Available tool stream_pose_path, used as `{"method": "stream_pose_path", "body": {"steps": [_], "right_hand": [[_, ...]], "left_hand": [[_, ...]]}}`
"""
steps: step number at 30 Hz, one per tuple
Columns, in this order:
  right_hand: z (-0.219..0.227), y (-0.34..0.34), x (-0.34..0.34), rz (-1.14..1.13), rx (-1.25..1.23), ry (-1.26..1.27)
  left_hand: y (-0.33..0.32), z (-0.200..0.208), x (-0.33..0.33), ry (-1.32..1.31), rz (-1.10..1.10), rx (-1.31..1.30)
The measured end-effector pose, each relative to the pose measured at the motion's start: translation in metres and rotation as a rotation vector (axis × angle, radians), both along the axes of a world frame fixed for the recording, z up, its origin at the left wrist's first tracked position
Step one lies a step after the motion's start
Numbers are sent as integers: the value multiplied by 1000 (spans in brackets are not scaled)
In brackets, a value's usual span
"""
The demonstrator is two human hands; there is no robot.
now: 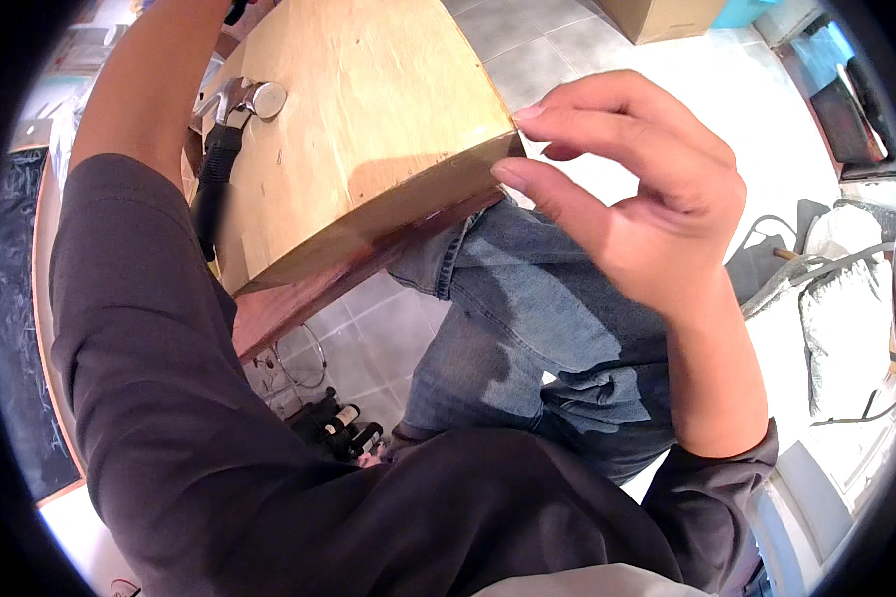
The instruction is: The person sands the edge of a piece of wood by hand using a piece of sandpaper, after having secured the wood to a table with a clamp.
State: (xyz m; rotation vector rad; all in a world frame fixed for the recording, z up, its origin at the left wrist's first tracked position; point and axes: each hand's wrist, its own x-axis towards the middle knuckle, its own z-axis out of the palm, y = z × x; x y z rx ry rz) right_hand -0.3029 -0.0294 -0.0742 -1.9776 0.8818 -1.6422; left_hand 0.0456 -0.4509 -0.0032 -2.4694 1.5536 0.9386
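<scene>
A light plywood piece [368, 109] with a curved edge and a thick side lies before me on a reddish-brown wooden surface [299, 308]. My right hand [657, 179] is at its right corner, thumb below and fingertips above, pinching the corner. On the left part of the plywood rests a claw hammer [221, 159], its metal head toward the far side and its black grip toward me. My left forearm [149, 90] reaches past the hammer to the top edge, where the hand passes out of the picture. A small black thing [236, 12] shows beside it.
A cardboard box [662, 15] stands on the tiled floor at the far right. White sacks [846, 308] and cords lie to the right. Below the wooden surface are dark tools [338, 423] and a thin cable [304, 363]. A dark framed panel [20, 318] stands at the left.
</scene>
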Motion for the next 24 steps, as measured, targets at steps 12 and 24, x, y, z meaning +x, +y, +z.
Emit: {"method": "stream_pose_path", "body": {"steps": [12, 24], "right_hand": [[11, 8, 5, -146, -21, 122], [7, 7, 1, -21, 211, -37]], "left_hand": [[-11, -9, -5, -65, -112, -5], [-12, -2, -12, -171, -276, -32]]}}
